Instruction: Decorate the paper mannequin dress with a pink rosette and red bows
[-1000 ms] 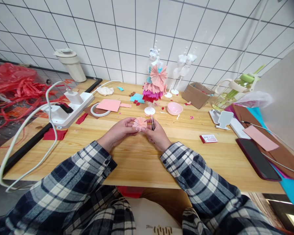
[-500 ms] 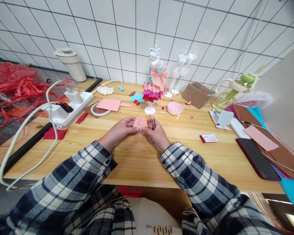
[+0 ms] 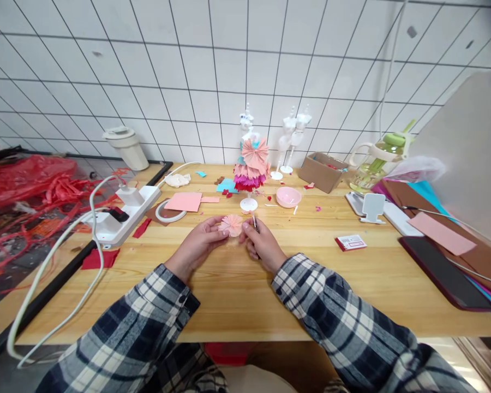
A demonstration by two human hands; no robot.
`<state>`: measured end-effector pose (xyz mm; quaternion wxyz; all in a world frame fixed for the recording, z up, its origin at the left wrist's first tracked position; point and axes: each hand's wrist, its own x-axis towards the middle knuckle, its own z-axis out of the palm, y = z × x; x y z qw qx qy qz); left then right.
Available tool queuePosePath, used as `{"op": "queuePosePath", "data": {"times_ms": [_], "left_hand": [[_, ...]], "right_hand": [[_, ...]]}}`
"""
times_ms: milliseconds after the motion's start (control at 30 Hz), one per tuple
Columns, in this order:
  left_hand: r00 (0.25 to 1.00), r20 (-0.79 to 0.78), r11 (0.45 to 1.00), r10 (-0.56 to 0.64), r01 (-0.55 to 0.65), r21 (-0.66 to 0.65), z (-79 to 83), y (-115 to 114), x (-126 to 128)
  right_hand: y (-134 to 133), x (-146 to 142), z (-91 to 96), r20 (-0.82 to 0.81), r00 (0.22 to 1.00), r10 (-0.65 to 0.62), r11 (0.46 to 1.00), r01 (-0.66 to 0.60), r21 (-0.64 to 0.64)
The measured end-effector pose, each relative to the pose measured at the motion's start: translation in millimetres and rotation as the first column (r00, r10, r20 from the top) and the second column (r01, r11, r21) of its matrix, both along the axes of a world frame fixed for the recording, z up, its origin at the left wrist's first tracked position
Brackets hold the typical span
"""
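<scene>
Between thumb and fingers, my left hand [image 3: 202, 238] pinches a pleated pink paper rosette [image 3: 231, 225] by its left side. At the rosette's right edge is my right hand [image 3: 262, 240], its fingers closed round slim metal tweezers [image 3: 255, 222] that point up and away from me. Whether the right fingertips touch the paper is hard to tell. Just beyond both hands, a small white dress form [image 3: 249, 204] stands upright in a layered paper dress [image 3: 251, 172] of pink, blue and magenta, with a large pink fan on its front.
Behind stand two bare white dress forms [image 3: 288, 139], a pink bowl [image 3: 288, 197] and a cardboard box [image 3: 323, 171]. To the left are a power strip [image 3: 126, 215], tape roll [image 3: 171, 211] and pink paper [image 3: 184, 201]. A phone [image 3: 444, 273] and jug [image 3: 378, 164] are right.
My right hand has drawn slightly away from the rosette, which stays in my left hand. The camera view has tilted upward, so everything sits lower in the picture.
</scene>
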<state>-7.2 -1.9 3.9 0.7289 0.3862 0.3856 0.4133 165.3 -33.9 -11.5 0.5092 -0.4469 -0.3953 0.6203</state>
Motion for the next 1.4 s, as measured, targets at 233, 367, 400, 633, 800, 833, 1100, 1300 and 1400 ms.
{"op": "queuePosePath", "data": {"times_ms": [233,367,400,633,800,833,1100,1300,1400], "left_hand": [[0.993,0.078,0.996,0.087,-0.086,-0.02,-0.9,5.2,-4.6],[0.986,0.125,0.994,0.108,-0.104,-0.043,-4.3,9.0,-7.2],[0.985,0.132,0.993,0.114,-0.108,-0.046,-4.8,9.4,-7.7],[0.97,0.186,0.986,0.158,-0.147,-0.075,-3.9,9.0,-8.3],[0.933,0.316,0.982,0.174,-0.139,-0.131,-2.6,20.6,5.3],[0.93,0.325,0.982,0.17,-0.133,-0.135,-2.7,23.5,8.8],[0.936,0.297,0.981,0.19,-0.168,-0.098,-7.9,14.1,6.6],[0.953,0.27,0.99,0.14,-0.131,-0.05,-4.7,-2.2,10.0],[0.956,0.26,0.991,0.133,-0.125,-0.045,-2.7,-3.7,14.1]], "right_hand": [[0.4,-0.4,-0.2,0.035,0.999,0.034,0.997,-0.032,-0.066],[1.0,-0.2,-4.5,0.089,0.99,0.112,0.993,-0.114,0.02],[0.8,0.0,-4.7,0.118,0.984,0.136,0.99,-0.14,0.028],[1.8,0.5,-3.4,0.042,0.983,0.181,0.983,-0.182,0.006],[6.7,0.5,-10.4,0.097,0.984,0.151,0.985,-0.159,0.072],[6.7,0.8,-11.0,0.114,0.98,0.162,0.982,-0.172,0.081],[-5.0,-3.6,-4.5,0.166,0.964,0.207,0.973,-0.221,0.07],[-8.9,-10.0,-5.3,0.132,0.943,0.305,0.945,-0.318,0.084],[-9.2,-10.0,-8.2,0.141,0.933,0.332,0.929,-0.349,0.123]]}}
